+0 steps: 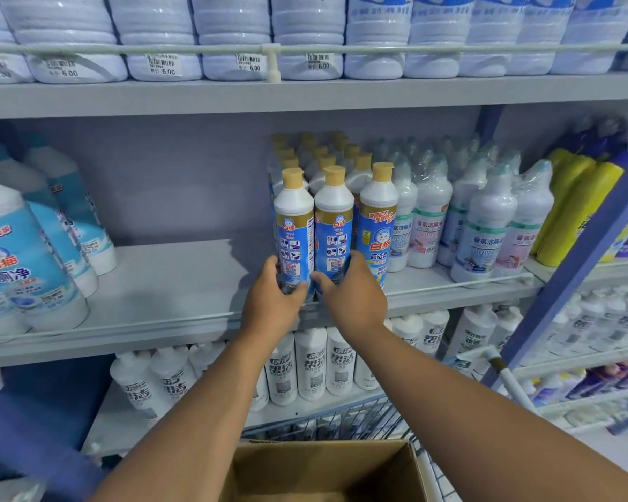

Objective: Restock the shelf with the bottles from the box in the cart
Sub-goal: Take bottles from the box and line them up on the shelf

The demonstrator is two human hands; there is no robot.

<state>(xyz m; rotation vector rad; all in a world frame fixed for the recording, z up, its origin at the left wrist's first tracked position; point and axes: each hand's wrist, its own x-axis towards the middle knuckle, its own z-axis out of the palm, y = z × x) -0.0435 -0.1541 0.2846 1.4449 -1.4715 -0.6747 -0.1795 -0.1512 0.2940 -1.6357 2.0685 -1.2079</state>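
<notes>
Two blue-labelled bottles with tan caps stand upright at the front edge of the middle shelf (153, 284). My left hand (271, 306) grips the base of the left bottle (293, 226). My right hand (348, 295) grips the base of the right bottle (334, 222). A third like bottle (377, 226) stands just right of them, with rows of the same bottles behind. The brown cardboard box (327, 469) sits open in the wire cart (341, 418) below my arms; its inside is hidden.
Left of the held bottles lies a stretch of bare shelf, bounded by large light-blue bottles (19, 259). White wrapped bottles (486, 226) and yellow bottles (577, 208) fill the right. A wire rail (269, 48) fronts the top shelf. White bottles (312, 364) line the lower shelf.
</notes>
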